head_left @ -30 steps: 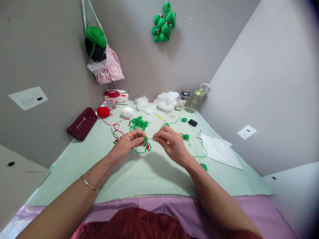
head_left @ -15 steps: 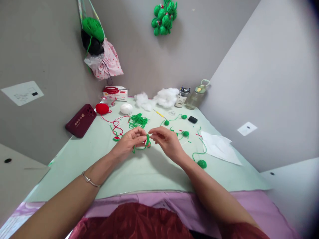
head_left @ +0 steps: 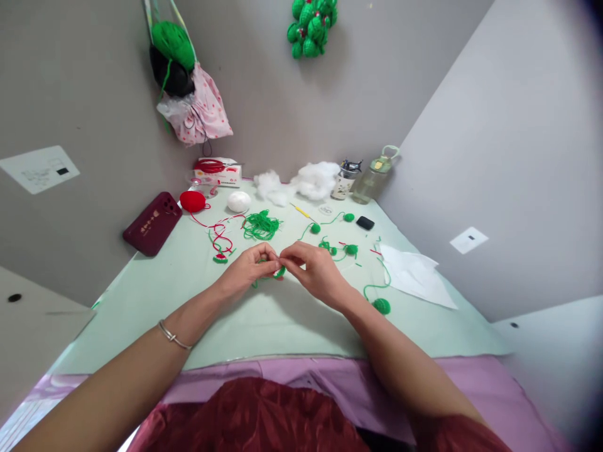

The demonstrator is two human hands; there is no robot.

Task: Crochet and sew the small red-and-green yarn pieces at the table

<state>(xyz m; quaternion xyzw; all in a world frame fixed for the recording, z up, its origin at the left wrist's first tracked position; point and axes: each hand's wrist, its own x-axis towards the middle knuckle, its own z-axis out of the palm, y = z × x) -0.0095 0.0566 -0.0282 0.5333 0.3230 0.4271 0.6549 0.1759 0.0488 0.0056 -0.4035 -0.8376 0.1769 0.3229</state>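
Note:
A small green crochet piece [head_left: 279,272] with some white and red on it is pinched in my left hand [head_left: 249,266], over the middle of the table. My right hand [head_left: 311,270] meets it from the right, thumb and fingertips pressed together at the top edge of the piece. What those right fingertips grip is too small to make out. A green yarn tail [head_left: 255,284] hangs below my left fingers. To the left lies another crochet piece [head_left: 220,258] in green, white and red, and behind my hands is a loose heap of green yarn [head_left: 262,225].
Small green crochet balls [head_left: 381,306] with tails lie to the right, near a white sheet [head_left: 417,276]. Further back are a yellow-handled hook [head_left: 300,211], white stuffing [head_left: 316,181], a red yarn ball [head_left: 193,201], a white yarn ball [head_left: 239,201] and a bottle [head_left: 372,180]. A phone [head_left: 153,224] rests at left.
My right hand has moved slightly left, bringing its fingertips against the crochet piece and my left fingers. The piece is now more covered. The whole view has shifted a little.

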